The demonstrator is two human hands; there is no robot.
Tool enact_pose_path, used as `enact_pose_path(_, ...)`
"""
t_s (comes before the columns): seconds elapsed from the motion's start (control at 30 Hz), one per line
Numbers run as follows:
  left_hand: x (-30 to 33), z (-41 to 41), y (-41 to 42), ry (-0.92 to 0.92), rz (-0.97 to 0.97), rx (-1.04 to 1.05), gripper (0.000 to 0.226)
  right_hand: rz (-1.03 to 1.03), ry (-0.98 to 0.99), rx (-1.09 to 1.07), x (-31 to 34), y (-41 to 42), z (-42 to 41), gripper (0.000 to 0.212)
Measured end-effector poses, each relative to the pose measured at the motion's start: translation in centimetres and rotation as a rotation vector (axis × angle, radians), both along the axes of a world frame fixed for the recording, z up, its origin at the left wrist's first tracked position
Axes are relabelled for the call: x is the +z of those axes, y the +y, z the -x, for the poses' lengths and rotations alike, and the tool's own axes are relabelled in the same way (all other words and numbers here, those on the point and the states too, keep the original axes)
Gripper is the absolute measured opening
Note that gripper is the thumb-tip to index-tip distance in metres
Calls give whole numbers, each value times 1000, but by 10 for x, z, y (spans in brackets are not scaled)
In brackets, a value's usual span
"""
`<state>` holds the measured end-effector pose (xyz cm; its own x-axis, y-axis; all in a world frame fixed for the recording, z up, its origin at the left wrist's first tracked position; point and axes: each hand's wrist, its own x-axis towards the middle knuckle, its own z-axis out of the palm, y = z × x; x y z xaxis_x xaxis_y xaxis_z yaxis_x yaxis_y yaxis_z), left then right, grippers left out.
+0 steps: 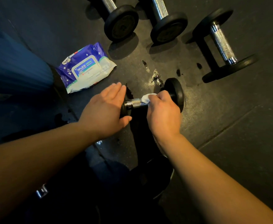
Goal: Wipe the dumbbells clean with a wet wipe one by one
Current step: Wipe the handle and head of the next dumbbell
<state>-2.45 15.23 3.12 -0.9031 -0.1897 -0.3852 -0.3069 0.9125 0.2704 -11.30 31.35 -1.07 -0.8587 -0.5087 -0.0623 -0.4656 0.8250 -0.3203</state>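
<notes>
Step in hand: you are wiping the knurled handle of the small dumbbell (152, 101); judged mid-wipe, at the handle's right end.
Dumbbell position: it lies on the dark rubber floor (229, 126) just in front of you, between your two hands, handle running left to right.
Right hand (163, 113): fingers curled, pinching the bunched white wet wipe (147, 98) against the handle near the right-side weight plate.
Left hand (106, 109): fingers straight and together, palm laid flat over the left-side plate, steadying it; not gripping.
Wipe supply: blue wet-wipe pack (85, 67) on the floor, just beyond your left hand.
Queue: three larger dumbbells stand further off, one at far right (224, 46), two at the top (121, 23) (166, 26); whether they are wiped, you cannot tell.
Floor: wet patches (156, 77) near the small dumbbell.
Next move, judged: draw the wipe leftward along the bare handle, and hold the plate steady so the dumbbell does not roll; then do the plates.
</notes>
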Motion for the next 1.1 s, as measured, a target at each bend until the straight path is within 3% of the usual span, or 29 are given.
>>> enact_pose_path(0.17,2,-19,10,-27,38,-101,92,20,-17,-80,3,9,-5,13)
enact_pose_path(0.3,6,-34,13,23,55,-144,82,-11,-45,83,2,14,-23,14)
enact_pose_path(0.47,4,-36,9,-33,23,-52,103,14,-45,-98,4,22,-17,19)
enact_pose_path(0.7,1,-46,16,-46,-5,-26,104,-57,-110,188,9,8,-43,14)
enact_pose_path(0.9,0,-52,18,-19,-30,-5,101,-145,-51,-23,11,26,-14,20)
enact_pose_path(1.03,4,-45,21,-18,-99,38,98,-112,-117,93,14,16,-35,16)
enact_pose_path(1.1,3,-37,22,-78,-139,32,114,-95,-135,128,13,15,-45,15)
